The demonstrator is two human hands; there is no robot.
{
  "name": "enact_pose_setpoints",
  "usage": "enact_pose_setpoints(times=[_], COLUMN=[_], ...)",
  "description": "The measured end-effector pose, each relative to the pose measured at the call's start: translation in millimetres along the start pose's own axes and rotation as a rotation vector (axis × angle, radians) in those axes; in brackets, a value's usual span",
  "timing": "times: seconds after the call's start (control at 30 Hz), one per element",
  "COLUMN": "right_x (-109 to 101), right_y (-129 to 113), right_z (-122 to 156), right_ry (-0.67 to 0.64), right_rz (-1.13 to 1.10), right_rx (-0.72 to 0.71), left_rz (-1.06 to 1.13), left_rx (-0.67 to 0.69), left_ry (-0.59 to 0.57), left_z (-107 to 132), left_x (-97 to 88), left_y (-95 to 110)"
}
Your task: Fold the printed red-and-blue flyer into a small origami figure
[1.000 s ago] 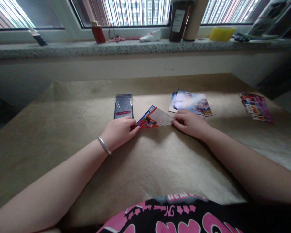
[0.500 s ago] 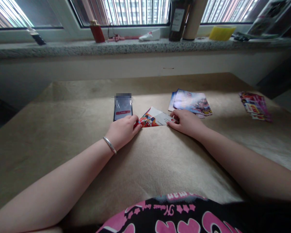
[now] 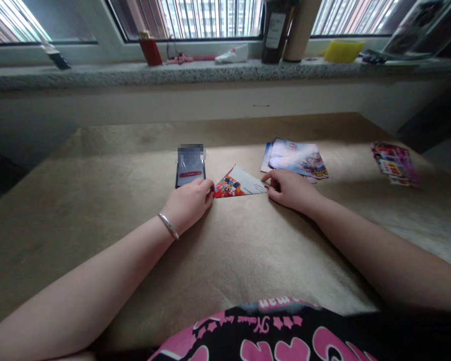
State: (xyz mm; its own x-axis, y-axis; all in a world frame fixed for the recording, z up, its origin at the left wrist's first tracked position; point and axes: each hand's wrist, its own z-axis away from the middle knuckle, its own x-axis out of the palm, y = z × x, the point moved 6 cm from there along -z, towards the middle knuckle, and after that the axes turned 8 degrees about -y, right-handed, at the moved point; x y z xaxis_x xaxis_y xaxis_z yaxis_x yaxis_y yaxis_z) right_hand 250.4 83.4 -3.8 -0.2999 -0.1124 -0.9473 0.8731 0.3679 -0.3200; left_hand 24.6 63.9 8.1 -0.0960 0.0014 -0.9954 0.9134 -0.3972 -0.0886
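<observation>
A colourful printed paper, folded into a triangle, lies flat on the tan table. My left hand, with a silver bracelet on its wrist, has its fingers curled and pressed on the paper's left corner. My right hand pinches the paper's right corner with its fingertips. A phone with a lit screen lies just beyond my left hand.
A stack of colourful printed sheets lies past my right hand; another pink stack sits near the table's right edge. The stone windowsill behind holds a red cup, a dark bottle and a yellow item.
The raised flap of the paper has been pressed down flat into a triangle. Both hands stay at its two corners, shifted only slightly.
</observation>
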Motion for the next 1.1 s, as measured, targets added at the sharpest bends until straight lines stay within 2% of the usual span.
enact_pose_setpoints(times=[0.1, 0.2, 0.3, 0.4, 0.5, 0.57, 0.73, 0.87, 1.1], right_x=[1.5, 3.4, 2.3, -1.6, -5.4, -8.1, -12.5, -11.9, -7.7], right_y=[3.4, 8.6, 10.9, 10.4, 6.3, 1.2, -11.6, -19.6, -28.2], right_z=[0.4, 1.1, 2.6, 4.5, 6.1, 7.9, 15.3, 19.5, 23.1], right_ry=[-0.014, -0.016, 0.019, 0.077, 0.107, 0.125, 0.135, 0.076, 0.019], right_rz=[-0.06, -0.219, -0.369, -0.418, -0.352, -0.259, -0.075, -0.01, 0.108], right_rx=[-0.013, -0.019, -0.042, -0.064, -0.137, -0.237, -0.487, -0.555, -0.559], left_rz=[-0.009, -0.004, 0.042, 0.074, 0.059, 0.037, -0.004, -0.04, 0.007], left_rx=[0.006, 0.025, 0.042, 0.057, 0.082, 0.136, 0.396, 0.488, 0.586], left_ry=[-0.003, 0.003, 0.02, 0.028, 0.054, 0.091, 0.202, 0.252, 0.212], left_z=[0.9, 1.4, 1.7, 2.6, 3.6, 3.9, 6.1, 8.6, 12.3], left_x=[0.8, 1.3, 1.1, 0.1, -2.4, -4.8, -8.0, -7.5, -7.7], left_y=[0.1, 0.0, -1.0, -1.2, -0.6, 0.8, 6.3, 8.1, 18.5])
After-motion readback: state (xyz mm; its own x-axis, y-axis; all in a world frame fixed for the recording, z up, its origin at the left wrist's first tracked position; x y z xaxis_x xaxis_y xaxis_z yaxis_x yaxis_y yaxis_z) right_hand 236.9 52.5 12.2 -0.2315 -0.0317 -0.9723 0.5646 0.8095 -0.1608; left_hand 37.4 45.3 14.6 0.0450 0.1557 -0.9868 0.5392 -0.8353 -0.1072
